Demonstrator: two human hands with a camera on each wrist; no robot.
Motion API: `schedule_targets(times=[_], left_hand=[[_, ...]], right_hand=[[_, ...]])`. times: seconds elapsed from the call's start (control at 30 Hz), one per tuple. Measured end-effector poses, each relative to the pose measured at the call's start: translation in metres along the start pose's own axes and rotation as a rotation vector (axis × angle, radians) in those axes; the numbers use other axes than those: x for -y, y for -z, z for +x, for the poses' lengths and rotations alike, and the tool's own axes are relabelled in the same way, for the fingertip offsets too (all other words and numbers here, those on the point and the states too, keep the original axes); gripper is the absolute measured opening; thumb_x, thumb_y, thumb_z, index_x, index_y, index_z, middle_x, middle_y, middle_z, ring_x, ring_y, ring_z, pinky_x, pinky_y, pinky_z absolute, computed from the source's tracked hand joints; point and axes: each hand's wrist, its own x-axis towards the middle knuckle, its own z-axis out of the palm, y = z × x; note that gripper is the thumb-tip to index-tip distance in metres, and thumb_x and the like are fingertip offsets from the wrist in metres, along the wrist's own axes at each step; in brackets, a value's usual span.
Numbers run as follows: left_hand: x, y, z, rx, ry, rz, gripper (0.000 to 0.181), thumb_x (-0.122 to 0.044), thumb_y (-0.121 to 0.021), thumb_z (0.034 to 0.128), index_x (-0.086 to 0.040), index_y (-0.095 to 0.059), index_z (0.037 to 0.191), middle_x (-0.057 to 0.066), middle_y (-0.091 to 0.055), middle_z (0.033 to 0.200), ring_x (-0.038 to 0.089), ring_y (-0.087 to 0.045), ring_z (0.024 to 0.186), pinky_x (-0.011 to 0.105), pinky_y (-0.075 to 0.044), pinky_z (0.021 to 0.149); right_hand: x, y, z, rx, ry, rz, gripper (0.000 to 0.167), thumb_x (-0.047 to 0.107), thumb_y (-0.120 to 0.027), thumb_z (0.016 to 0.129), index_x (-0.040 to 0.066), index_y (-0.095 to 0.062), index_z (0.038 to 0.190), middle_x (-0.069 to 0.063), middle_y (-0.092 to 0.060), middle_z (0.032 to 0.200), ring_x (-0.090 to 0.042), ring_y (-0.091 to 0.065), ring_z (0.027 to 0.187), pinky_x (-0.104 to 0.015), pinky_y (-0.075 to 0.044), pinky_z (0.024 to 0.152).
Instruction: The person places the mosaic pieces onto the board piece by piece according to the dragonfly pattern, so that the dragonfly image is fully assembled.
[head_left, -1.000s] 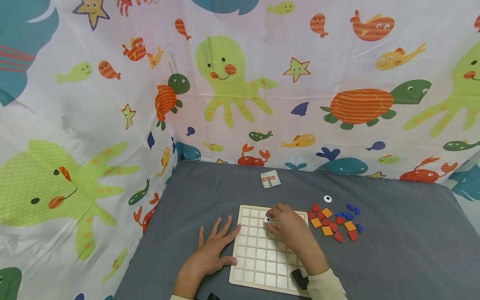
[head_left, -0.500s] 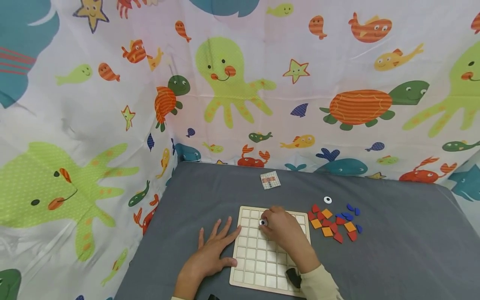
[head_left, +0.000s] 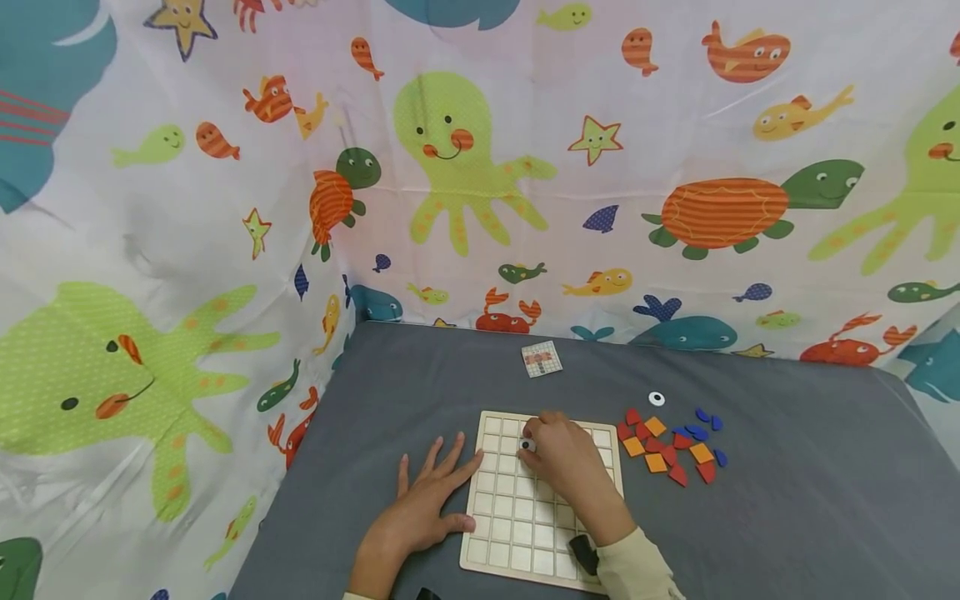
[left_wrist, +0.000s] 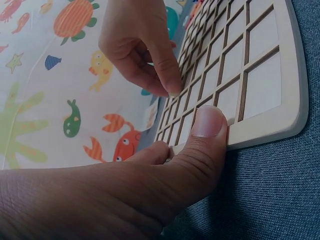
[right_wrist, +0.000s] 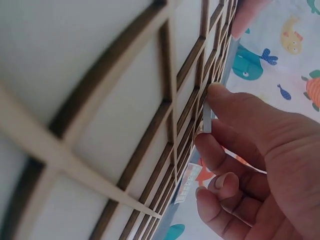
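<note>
A wooden grid board with square cells lies on the grey cloth. My right hand is over its upper part, pinching a small flat white eye piece with a black centre between thumb and finger. In the right wrist view that white piece stands on edge, close to the grid's ridges; whether it touches the board I cannot tell. My left hand lies spread at the board's left side. Its thumb rests on the rim in the left wrist view.
Right of the board lie several red pieces, orange squares and blue pieces. A white ring-shaped piece sits above them. Behind the board is a small pattern card. A sea-animal curtain hangs at the back and left.
Over the first half second my right hand moved slightly left and nearer with the white eye piece; since then it has hardly moved. My left hand stays at the board's edge.
</note>
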Motion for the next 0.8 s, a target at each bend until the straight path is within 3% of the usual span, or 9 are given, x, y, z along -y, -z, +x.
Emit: schedule_targets(times=[0.6, 0.8], left_hand=[[-0.0010, 0.0030, -0.0006, -0.002, 0.002, -0.015, 0.095, -0.041, -0.079, 0.0874, -0.035, -0.030, 0.169, 0.003, -0.009, 0.178, 0.039, 0.001, 0.164, 0.080, 0.012, 0.118], [-0.0022, 0.0047, -0.0010, 0.002, 0.003, -0.017, 0.096, -0.042, -0.079, 0.0871, -0.034, -0.030, 0.169, 0.003, -0.009, 0.178, 0.039, 0.001, 0.164, 0.080, 0.013, 0.118]], right_hand=[[0.0040, 0.0026, 0.0006, -0.007, -0.006, -0.020, 0.032, 0.029, -0.098, 0.077, 0.010, -0.082, 0.098, -0.003, -0.068, 0.087, -0.020, -0.067, 0.082, -0.036, -0.062, 0.070], [0.0015, 0.0059, 0.0012, 0.027, -0.010, 0.006, 0.032, 0.028, -0.096, 0.079, 0.012, -0.082, 0.102, -0.002, -0.070, 0.092, -0.021, -0.068, 0.084, -0.037, -0.063, 0.071]])
